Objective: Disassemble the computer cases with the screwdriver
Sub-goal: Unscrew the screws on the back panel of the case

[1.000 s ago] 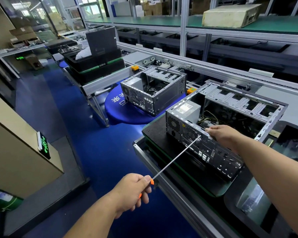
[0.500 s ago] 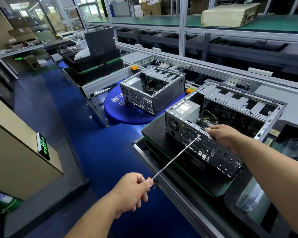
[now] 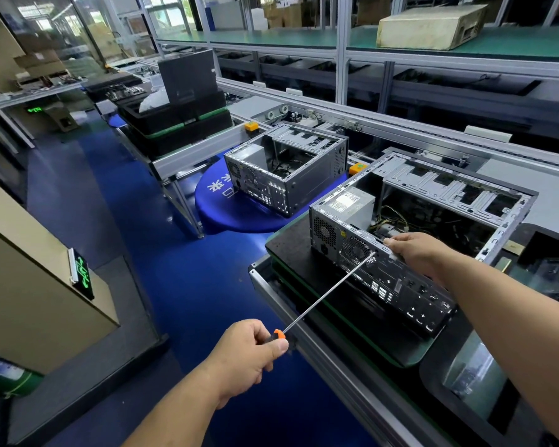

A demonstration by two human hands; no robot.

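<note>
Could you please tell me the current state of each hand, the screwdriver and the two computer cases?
Left hand: grips the screwdriver's handle.
Right hand: rests on the near case's top rear edge, steadying it.
Screwdriver: tilted, its tip at the near case's rear panel.
Near computer case: side panel off, power supply and wiring inside.
Far computer case: side panel off, standing apart on the blue round surface.
</note>
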